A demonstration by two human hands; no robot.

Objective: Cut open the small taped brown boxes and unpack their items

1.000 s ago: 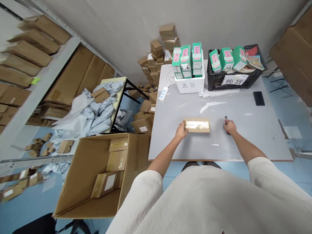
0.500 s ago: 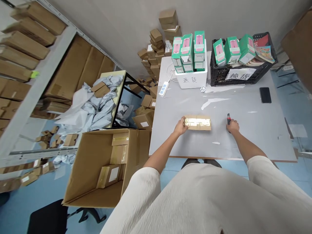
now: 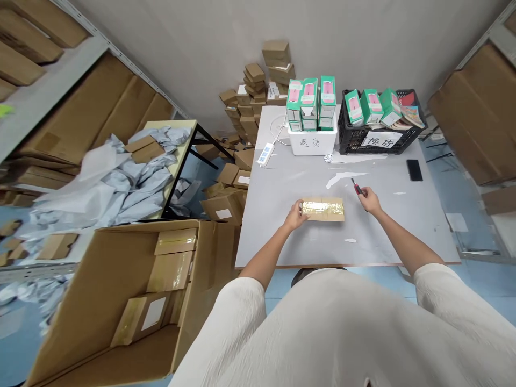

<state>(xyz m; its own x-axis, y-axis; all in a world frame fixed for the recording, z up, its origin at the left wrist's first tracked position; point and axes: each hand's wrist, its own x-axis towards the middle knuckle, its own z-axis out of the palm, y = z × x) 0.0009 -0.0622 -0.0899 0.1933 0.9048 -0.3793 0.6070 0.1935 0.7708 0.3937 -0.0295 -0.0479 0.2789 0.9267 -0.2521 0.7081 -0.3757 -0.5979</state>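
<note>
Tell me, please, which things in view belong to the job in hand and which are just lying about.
In hand:
- small, gold-taped brown cardboard box, left hand on its left end
- slim red-and-black cutter, in the right hand

Apparently just lying about:
- black rectangular phone
- white plastic power strip
- black plastic crate

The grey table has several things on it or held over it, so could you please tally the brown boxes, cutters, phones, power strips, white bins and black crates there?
Brown box: 1
Cutter: 1
Phone: 1
Power strip: 1
White bin: 1
Black crate: 1
Total: 6
</note>
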